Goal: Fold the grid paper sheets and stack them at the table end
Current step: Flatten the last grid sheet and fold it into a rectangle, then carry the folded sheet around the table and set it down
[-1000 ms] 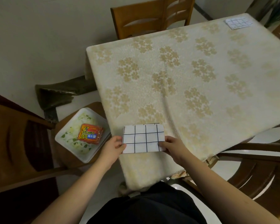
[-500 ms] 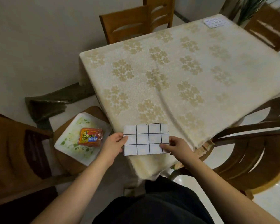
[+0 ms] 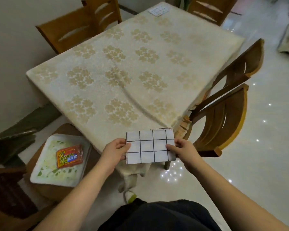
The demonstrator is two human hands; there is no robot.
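Note:
A folded white grid paper sheet [image 3: 150, 146] with dark lines hangs in the air just past the near corner of the table [image 3: 140, 67]. My left hand [image 3: 115, 151] pinches its left edge and my right hand [image 3: 183, 151] pinches its right edge. A small stack of folded grid paper [image 3: 158, 10] lies at the far end of the table, on the cream flowered tablecloth.
Wooden chairs stand at the far left [image 3: 80, 27], far end [image 3: 207, 9] and right side [image 3: 223, 104]. A chair at the near left carries a white tray [image 3: 45, 170] with an orange packet [image 3: 69, 155]. A dark green bundle [image 3: 13, 140] lies by the wall. Shiny tiled floor lies to the right.
The view has swung right and nearer the table's corner. Both hands lifted the folded sheet off the table edge and carry it to the right, still pinched at both ends.

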